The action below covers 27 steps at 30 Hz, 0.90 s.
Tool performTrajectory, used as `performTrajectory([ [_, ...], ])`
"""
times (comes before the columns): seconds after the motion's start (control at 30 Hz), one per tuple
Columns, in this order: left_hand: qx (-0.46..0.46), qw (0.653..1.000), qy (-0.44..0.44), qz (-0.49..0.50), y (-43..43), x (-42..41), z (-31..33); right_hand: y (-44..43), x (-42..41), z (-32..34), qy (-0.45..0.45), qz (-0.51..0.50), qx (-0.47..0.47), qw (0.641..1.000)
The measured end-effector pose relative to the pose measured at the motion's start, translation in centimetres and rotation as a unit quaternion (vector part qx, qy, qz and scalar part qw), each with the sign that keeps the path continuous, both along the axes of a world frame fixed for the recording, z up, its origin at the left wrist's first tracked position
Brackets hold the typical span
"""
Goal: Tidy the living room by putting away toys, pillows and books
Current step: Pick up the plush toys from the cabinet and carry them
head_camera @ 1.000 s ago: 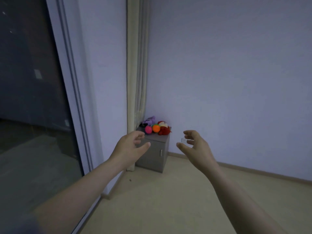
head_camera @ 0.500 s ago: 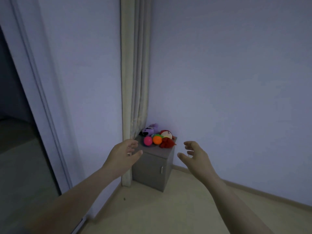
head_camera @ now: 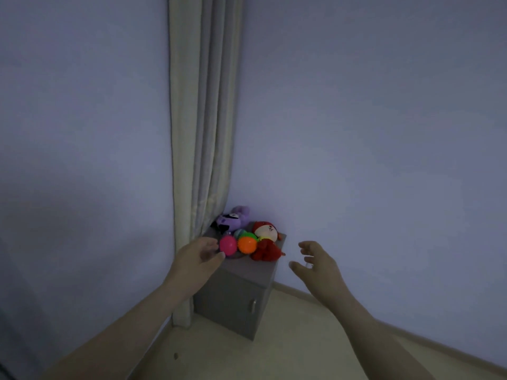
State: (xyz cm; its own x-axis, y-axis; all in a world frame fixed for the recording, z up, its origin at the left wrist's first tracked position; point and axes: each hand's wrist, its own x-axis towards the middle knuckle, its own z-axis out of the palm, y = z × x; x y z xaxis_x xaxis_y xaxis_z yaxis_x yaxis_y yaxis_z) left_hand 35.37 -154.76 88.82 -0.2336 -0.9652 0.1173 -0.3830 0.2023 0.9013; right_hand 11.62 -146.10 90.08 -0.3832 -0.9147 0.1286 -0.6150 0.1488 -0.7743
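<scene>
A small grey cabinet [head_camera: 241, 272] stands in the room's corner with toys piled on top: a purple plush [head_camera: 233, 219], a pink spiky ball [head_camera: 228, 244], an orange spiky ball [head_camera: 247, 244], a red-and-cream doll [head_camera: 267, 231] and a red plush [head_camera: 267, 250]. My left hand [head_camera: 196, 260] is open in front of the cabinet's left edge, its fingertips close to the pink ball. Just right of the cabinet, my right hand [head_camera: 315, 263] hovers open, fingers spread. Neither hand holds anything.
A beige curtain [head_camera: 203, 119] hangs in the corner, down to the floor beside the cabinet. Pale walls meet behind it. Light floor [head_camera: 247, 357] spreads in front, with a skirting board along the right wall. The cabinet door has a small handle [head_camera: 253, 306].
The view has swung right and closed in on the cabinet; the glass door at the left has left the view. Both hands have come nearer the toys, staying open.
</scene>
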Motion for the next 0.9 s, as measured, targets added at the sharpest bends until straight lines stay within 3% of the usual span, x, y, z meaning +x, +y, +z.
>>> performTrajectory([
  [0.37,0.043,0.997,-0.039,0.049,-19.2,-6.0,-5.0,-20.1,-8.0,-5.6,-0.021,0.004,0.05,0.999],
  [0.6,0.09,0.988,-0.11,0.054,-32.1,-10.8,-9.3,-33.7,-14.3,-10.7,-0.055,0.01,0.103,0.993],
  [0.9,0.199,0.969,-0.131,0.064,-46.0,-14.0,-17.4,-47.3,-18.3,-17.2,-0.025,0.015,0.2,0.979],
])
